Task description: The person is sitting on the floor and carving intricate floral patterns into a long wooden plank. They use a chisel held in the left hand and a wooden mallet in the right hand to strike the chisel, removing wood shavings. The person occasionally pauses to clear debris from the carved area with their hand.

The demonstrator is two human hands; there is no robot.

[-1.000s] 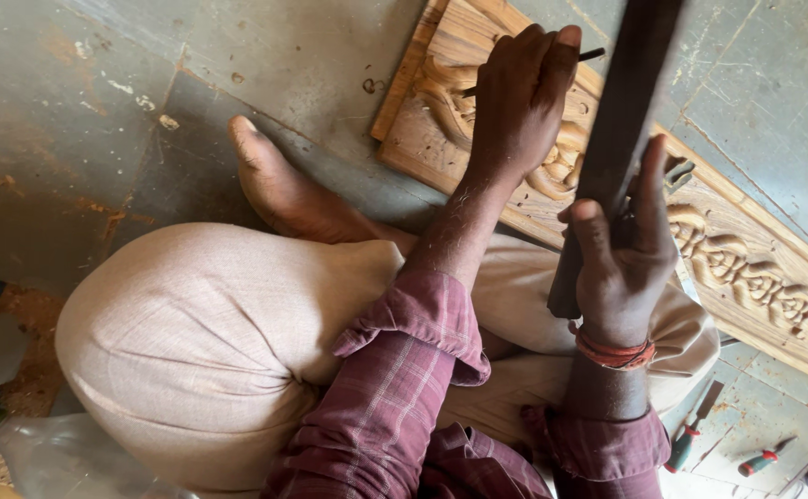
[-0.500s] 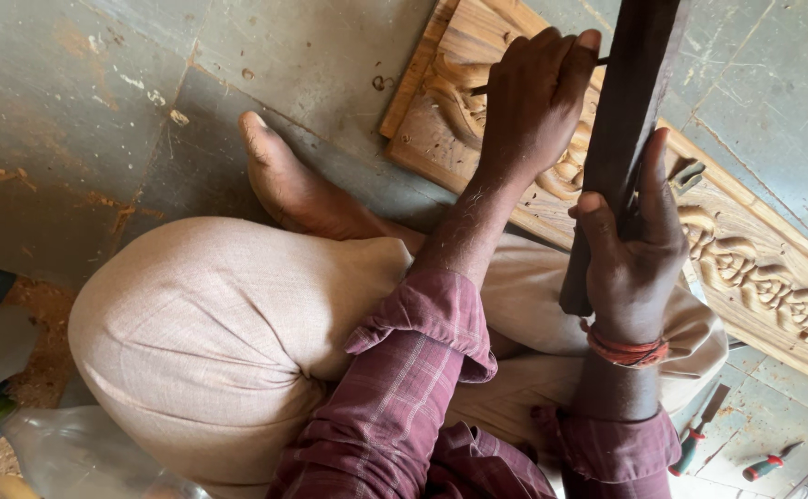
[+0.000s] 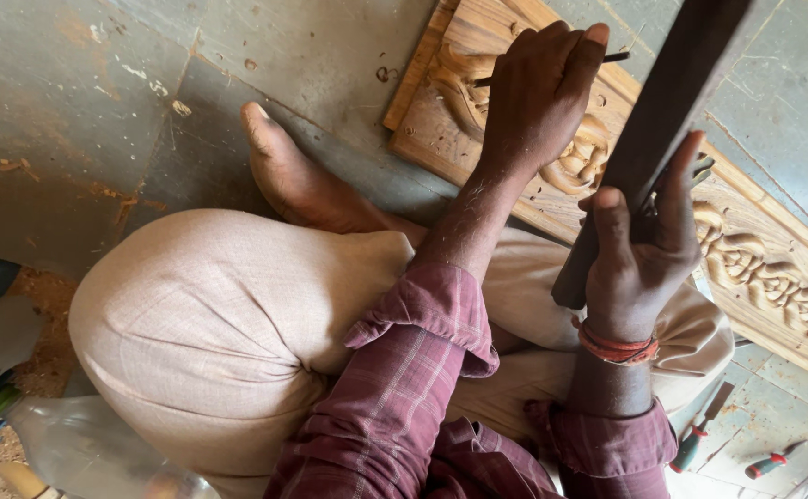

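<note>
Risk: your left hand (image 3: 538, 97) grips chisel (image 3: 552, 69) on carved panel (image 3: 774, 268), which lies on floor by your foot (image 3: 293, 176); your right hand (image 3: 640, 249) clasps dark mallet (image 3: 658, 129) above. Off-line blow could hit left knuckles or gouge relief. Chisel tip hidden under fingers; mallet head cut off at top edge.

The carved panel (image 3: 774, 268) lies flat on the floor (image 3: 99, 111), running from the top middle down to the right edge. The left hand (image 3: 538, 97) rests on the panel's upper end, with the chisel (image 3: 552, 69) lying under its fingers. To its right, the right hand (image 3: 640, 254) is wrapped around a long bar (image 3: 663, 120) that slants over the panel. A bare foot (image 3: 298, 180) sits on the floor left of the panel, with the bent knee (image 3: 228, 323) nearer the viewer. Two small tools (image 3: 737, 448) lie on the floor at bottom right.
</note>
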